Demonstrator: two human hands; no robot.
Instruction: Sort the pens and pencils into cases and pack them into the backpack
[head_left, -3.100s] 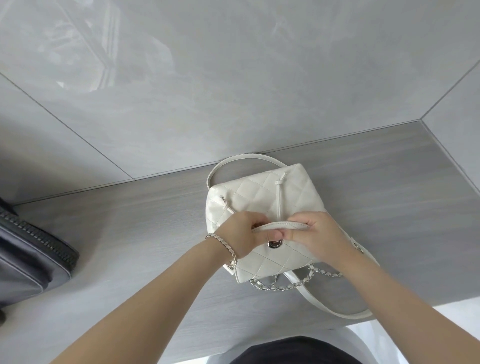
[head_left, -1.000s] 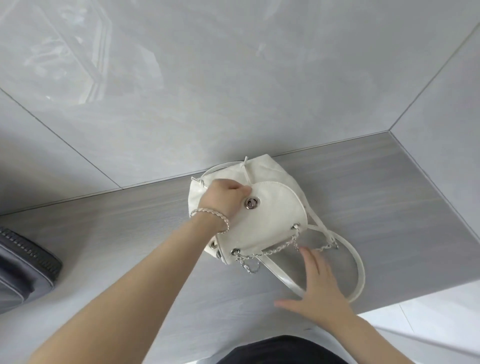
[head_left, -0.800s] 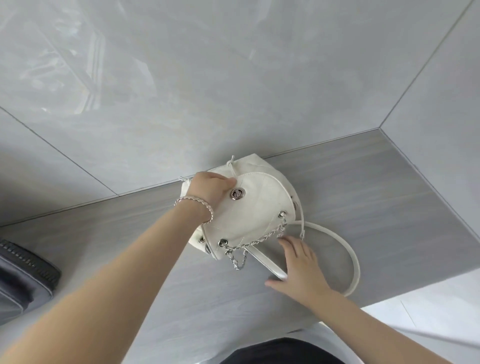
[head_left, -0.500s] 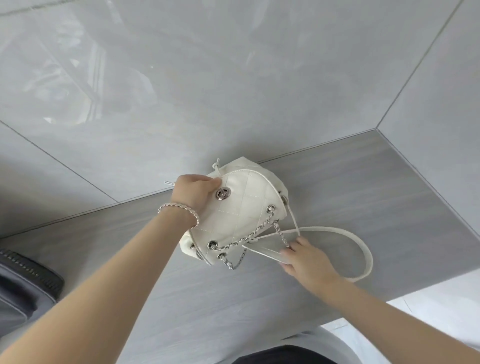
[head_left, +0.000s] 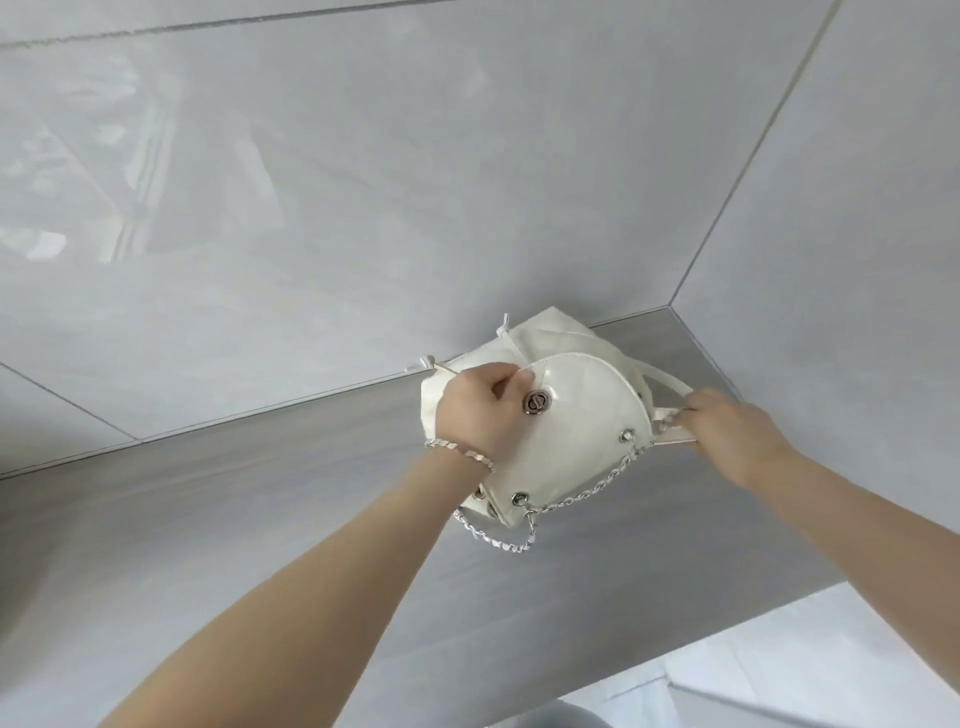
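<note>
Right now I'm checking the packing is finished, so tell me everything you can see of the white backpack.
The backpack is small, white, glossy and quilted, resting on the grey counter against the wall. Its rounded flap is down, showing a round metal clasp. A silver chain hangs below. The left hand grips its top; the right hand holds the strap.

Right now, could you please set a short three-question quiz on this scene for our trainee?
1. True or false: the flap of the white quilted backpack is closed over its front.
2. Which hand grips the white shoulder straps?
A. left hand
B. right hand
C. neither
3. Fill in: the backpack rests on a grey ____ against the tiled wall.

Key: 1 true; 2 B; 3 counter.
</note>
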